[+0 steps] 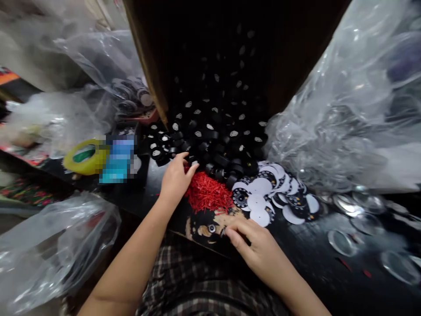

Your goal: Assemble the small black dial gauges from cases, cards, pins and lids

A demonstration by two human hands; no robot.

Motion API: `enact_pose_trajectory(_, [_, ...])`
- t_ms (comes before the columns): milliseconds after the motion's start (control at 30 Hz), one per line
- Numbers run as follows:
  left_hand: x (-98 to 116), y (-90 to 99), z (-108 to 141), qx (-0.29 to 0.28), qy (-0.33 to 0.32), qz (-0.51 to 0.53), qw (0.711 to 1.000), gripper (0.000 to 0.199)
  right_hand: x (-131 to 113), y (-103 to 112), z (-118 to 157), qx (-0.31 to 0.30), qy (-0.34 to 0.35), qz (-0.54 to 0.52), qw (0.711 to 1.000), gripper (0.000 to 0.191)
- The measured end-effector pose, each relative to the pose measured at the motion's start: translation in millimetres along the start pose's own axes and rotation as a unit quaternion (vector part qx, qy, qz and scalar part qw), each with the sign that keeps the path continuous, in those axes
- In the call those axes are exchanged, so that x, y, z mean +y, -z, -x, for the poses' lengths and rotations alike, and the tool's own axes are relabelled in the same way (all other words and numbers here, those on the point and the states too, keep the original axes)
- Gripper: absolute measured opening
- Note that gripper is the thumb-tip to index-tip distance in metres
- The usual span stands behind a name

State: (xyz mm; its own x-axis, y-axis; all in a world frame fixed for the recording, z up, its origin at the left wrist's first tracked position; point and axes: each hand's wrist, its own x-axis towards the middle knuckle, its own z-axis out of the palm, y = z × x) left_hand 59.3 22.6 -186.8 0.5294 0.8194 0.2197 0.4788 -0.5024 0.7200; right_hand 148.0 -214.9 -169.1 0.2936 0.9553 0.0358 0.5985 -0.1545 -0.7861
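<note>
My left hand point(177, 177) reaches to the near edge of a heap of small black round watch-like movements point(217, 145), thumb and forefinger apart, with nothing visible between them. Just right of it lies a pile of thin red plastic pieces, watch hands by their look point(210, 193). My right hand point(251, 237) is closed in a pinch over the worn table edge. A small dark piece shows at its fingertips, too small to name. Beside those fingertips a small round metal-ringed part point(211, 228) sits on the board. Round black-and-white dials point(263, 193) lie in a loose pile behind my right hand.
Clear plastic bags point(345, 109) bulge at the right, above several clear round covers point(342, 242). A yellow tape roll point(86, 157) and a blurred blue item point(118, 159) stand left. Another plastic bag point(59, 250) hangs lower left. A dark box opening point(210, 48) backs the heap.
</note>
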Motion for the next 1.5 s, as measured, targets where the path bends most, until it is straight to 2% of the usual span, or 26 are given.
enact_pose_trajectory(100, [-0.5,-5.3,-4.0,0.017,-0.005,-0.002,1.0,0.043,35.0,16.6,19.1,0.078,-0.073,0.125,0.986,0.023])
enact_pose_trajectory(200, [6.8,0.7,6.7,0.067,-0.013,0.019,0.997,0.034,60.0,25.4,19.8,0.143,-0.086,0.242,0.956,0.052])
enact_pose_trajectory(233, [11.7,3.5,12.8,0.079,-0.005,0.054,0.995,0.03,64.2,26.6,15.6,0.152,-0.082,0.266,0.949,0.054])
enact_pose_trajectory(300, [23.4,8.6,29.5,0.074,0.04,0.195,0.977,0.025,66.6,27.9,4.3,0.165,-0.078,0.294,0.938,0.046])
enact_pose_trajectory(333, [29.7,10.5,40.0,0.053,0.082,0.286,0.953,0.025,65.5,28.4,-1.0,0.172,-0.08,0.298,0.936,0.04])
enact_pose_trajectory(367, [36.0,11.8,51.8,0.022,0.134,0.375,0.917,0.026,63.1,28.9,-5.2,0.179,-0.083,0.291,0.936,0.033])
enact_pose_trajectory(433, [48.0,12.0,76.4,-0.055,0.252,0.504,0.824,0.03,55.7,29.1,-9.0,0.2,-0.095,0.239,0.945,0.022])
enact_pose_trajectory(500, [59.2,8.2,98.2,-0.123,0.35,0.57,0.733,0.035,45.2,26.7,-7.6,0.222,-0.093,0.166,0.956,0.016])
enact_pose_trajectory(567, [69.3,0.9,112.8,-0.156,0.392,0.618,0.663,0.04,32.9,20.8,-4.1,0.213,-0.059,0.109,0.969,0.015])
enact_pose_trajectory(633, [77.0,-7.7,119.5,-0.153,0.406,0.658,0.616,0.039,21.7,12.8,-1.3,0.166,-0.016,0.066,0.984,0.019])
enact_pose_trajectory(700, [81.4,-14.8,120.9,-0.128,0.418,0.675,0.594,0.036,15.0,5.9,-0.3,0.114,-0.004,0.015,0.993,0.027])
enact_pose_trajectory(800, [82.0,-18.8,120.7,-0.121,0.414,0.684,0.588,0.033,14.2,2.3,-1.8,0.105,-0.039,-0.043,0.993,0.037])
enact_pose_trajectory(967, [75.4,-14.8,123.1,-0.149,0.399,0.677,0.6,0.03,15.1,11.8,-4.8,0.152,-0.077,-0.065,0.983,0.011])
enact_pose_trajectory(1100, [73.8,-13.0,124.3,-0.178,0.402,0.655,0.615,0.028,5.0,17.0,-7.5,0.147,-0.107,-0.14,0.973,0.013])
enact_pose_trajectory(1200, [75.4,-14.3,126.7,-0.204,0.383,0.631,0.644,0.03,-2.0,15.2,-11.5,0.142,-0.115,-0.146,0.972,0.013])
enact_pose_trajectory(1367, [71.0,-16.6,131.2,-0.213,0.325,0.576,0.719,0.038,-2.1,14.2,-15.1,0.1,-0.184,-0.147,0.967,0.015])
enact_pose_trajectory(1500, [64.1,-17.5,131.4,-0.242,0.29,0.546,0.748,0.04,4.6,17.9,-16.6,0.055,-0.193,-0.153,0.968,0.019])
